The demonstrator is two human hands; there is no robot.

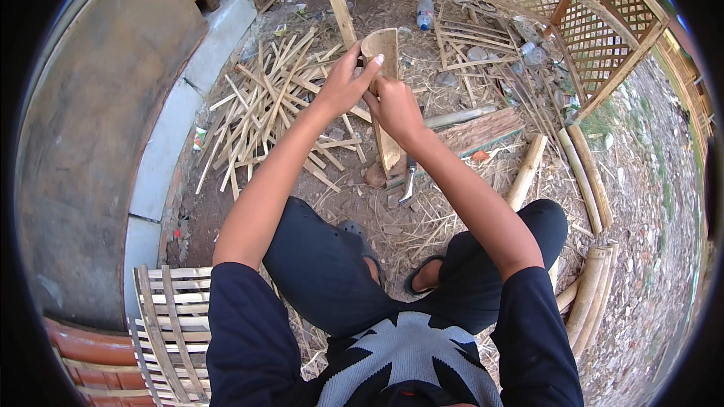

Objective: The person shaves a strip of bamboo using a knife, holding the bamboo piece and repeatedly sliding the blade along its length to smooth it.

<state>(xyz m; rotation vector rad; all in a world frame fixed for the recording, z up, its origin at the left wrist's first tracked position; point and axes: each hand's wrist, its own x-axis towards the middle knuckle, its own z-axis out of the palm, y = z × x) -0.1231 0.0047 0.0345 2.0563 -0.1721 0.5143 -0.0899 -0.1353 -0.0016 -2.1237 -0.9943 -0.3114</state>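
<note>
A half-round length of split bamboo (pixel 388 152) stands nearly upright in front of me, its pale hollow side showing. My left hand (pixel 348 84) is closed on its left edge near the top, with the thumb across the upper part. Just below and to the right, my right hand (pixel 397 108) is closed around the same bamboo, close to my left hand. The lower end comes down by a wooden block on the ground. Beside that end lies a tool with a shiny, pale handle (pixel 408 185); its other end is hidden.
Thin bamboo strips (pixel 275 105) lie heaped at left. A weathered plank (pixel 483 132) and round bamboo poles (pixel 592 173) lie at right. Farther back are a plastic bottle (pixel 425 13) and a lattice panel (pixel 611 30). A slatted bamboo frame (pixel 173 328) stands near left, by a concrete edge (pixel 160 154).
</note>
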